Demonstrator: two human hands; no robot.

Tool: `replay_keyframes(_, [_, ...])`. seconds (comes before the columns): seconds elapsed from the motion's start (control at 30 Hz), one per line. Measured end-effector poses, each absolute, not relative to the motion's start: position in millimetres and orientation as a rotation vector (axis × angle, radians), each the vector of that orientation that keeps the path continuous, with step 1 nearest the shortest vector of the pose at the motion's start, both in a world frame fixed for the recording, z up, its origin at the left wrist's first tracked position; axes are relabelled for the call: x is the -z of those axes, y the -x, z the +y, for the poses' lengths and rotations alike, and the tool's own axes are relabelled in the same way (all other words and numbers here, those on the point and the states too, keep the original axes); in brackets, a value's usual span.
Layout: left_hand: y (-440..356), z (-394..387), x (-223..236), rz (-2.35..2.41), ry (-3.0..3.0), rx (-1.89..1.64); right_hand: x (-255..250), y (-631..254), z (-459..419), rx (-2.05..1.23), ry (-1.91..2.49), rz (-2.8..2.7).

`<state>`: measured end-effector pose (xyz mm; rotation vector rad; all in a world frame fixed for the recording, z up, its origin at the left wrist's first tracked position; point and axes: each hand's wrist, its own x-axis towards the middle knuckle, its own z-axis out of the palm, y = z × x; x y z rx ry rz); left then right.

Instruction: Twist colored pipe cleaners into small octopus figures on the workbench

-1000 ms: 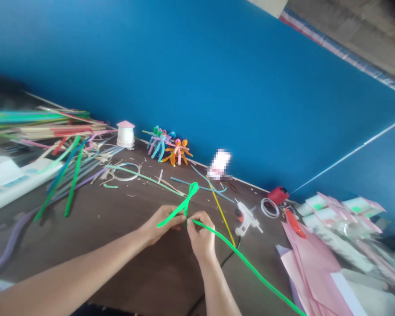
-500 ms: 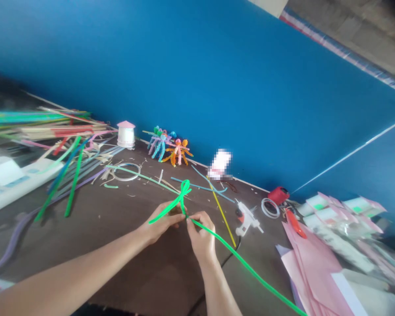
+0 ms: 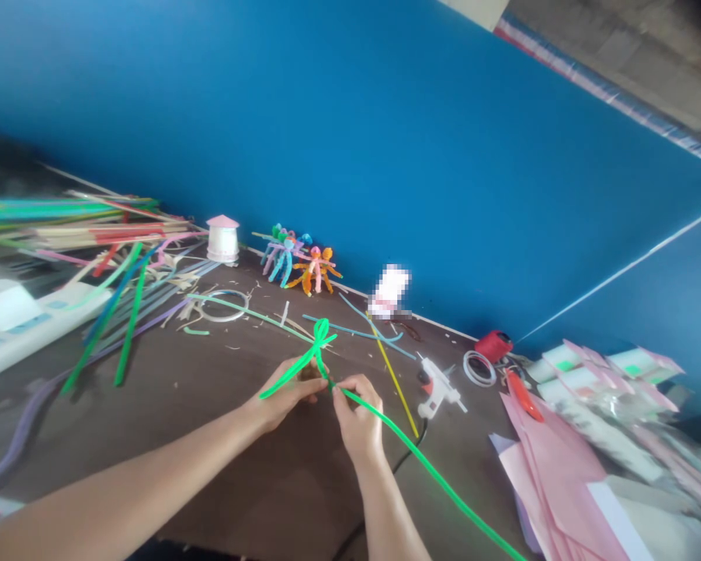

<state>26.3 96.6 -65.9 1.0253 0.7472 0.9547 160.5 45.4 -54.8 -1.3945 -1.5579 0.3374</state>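
Observation:
A bright green pipe cleaner (image 3: pixel 424 458) runs between my hands, bent at its upper end into a small loop with arms crossing below it. My left hand (image 3: pixel 292 389) pinches it just under the loop, fingertips pressed together. Close beside, thumb and finger of my right hand (image 3: pixel 357 413) are closed on the same pipe cleaner, fingertips nearly touching those of the left. From the right hand its long tail curves down to the lower right. A yellow pipe cleaner (image 3: pixel 394 378) lies on the table (image 3: pixel 210 397) beyond the right hand.
A white glue gun (image 3: pixel 441 389) with a black cord lies right of my hands. Small pipe-cleaner figures (image 3: pixel 315 269) and a pink-topped white cup (image 3: pixel 223 240) stand near the blue wall. Loose pipe cleaners (image 3: pixel 132 319) spread leftward; pink sheets (image 3: pixel 554 475) and red-handled scissors (image 3: pixel 524 397) are at right.
The green loop has tilted slightly to the left above my fingers. The tail's lower end has shifted a little left; both hands keep nearly the same place and grip.

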Motion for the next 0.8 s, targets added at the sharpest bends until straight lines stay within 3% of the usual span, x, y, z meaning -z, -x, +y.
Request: replay_keyframes(0.8, [-25.7, 93.2, 58.1, 0.767, -1.104, -0.93, 60.6, -159.5, 45.8, -0.381, 1.409, -1.567])
